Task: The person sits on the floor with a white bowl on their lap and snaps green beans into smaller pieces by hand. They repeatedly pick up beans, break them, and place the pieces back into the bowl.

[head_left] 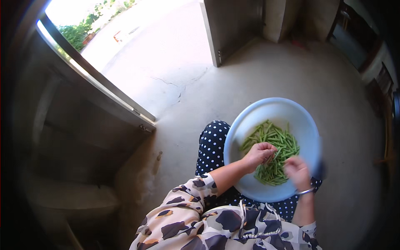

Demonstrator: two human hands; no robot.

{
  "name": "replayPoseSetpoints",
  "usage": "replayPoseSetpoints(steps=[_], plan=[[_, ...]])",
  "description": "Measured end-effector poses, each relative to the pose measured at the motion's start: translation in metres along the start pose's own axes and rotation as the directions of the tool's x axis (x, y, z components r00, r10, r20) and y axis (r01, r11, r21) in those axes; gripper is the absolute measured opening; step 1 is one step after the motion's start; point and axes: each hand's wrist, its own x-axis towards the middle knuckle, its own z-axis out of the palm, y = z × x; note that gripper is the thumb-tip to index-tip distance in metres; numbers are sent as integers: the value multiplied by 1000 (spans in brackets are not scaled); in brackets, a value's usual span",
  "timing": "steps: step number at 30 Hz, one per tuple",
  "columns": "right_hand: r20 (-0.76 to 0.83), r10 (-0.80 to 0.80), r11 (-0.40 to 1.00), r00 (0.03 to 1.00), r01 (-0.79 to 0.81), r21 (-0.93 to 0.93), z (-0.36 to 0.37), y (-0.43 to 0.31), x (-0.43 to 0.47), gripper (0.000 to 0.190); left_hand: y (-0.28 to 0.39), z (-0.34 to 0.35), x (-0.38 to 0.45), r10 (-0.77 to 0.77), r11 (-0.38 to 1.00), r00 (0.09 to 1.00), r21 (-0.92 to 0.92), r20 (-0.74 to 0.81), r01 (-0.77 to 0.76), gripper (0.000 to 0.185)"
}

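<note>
A wide pale-blue basin [240, 125] rests on my lap, over dark trousers with white dots. Cut green bean pieces [282, 137] lie heaped in it. My left hand [260, 154] is over the left side of the heap, its thumb and fingers pinched on a piece of green bean that juts out toward the right. Close by on the right, my right hand [297, 171], with a silver bangle at the wrist, is blurred over the basin; its fingers are curled, and whether they hold anything cannot be told.
Concrete floor [187, 147] with cracks spreads around me. An open door leaf [93, 93] stands at the left and another [237, 28] at the top, with a bright doorway between them. Dim furniture [353, 40] lines the right edge. A round-edged surface [81, 200] is at lower left.
</note>
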Motion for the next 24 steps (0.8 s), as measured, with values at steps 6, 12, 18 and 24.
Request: replayPoseSetpoints(steps=[6, 12, 18, 24], plan=[[570, -97, 310, 816, 569, -762, 76, 6, -17, 20, -4, -3, 1, 3, 999, 998, -46, -67, -7, 12], [613, -67, 60, 787, 616, -785, 62, 23, 4, 13, -3, -2, 0, -68, 997, 992, -29, -110, 66, 11], [585, -86, 112, 807, 591, -799, 55, 20, 14, 10, -9, -7, -2, -44, 997, 995, -72, -84, 38, 13], [237, -370, 623, 898, 429, -654, 23, 18, 32, 14, 0, -7, -5, -3, 993, 985, -118, -173, -17, 15]])
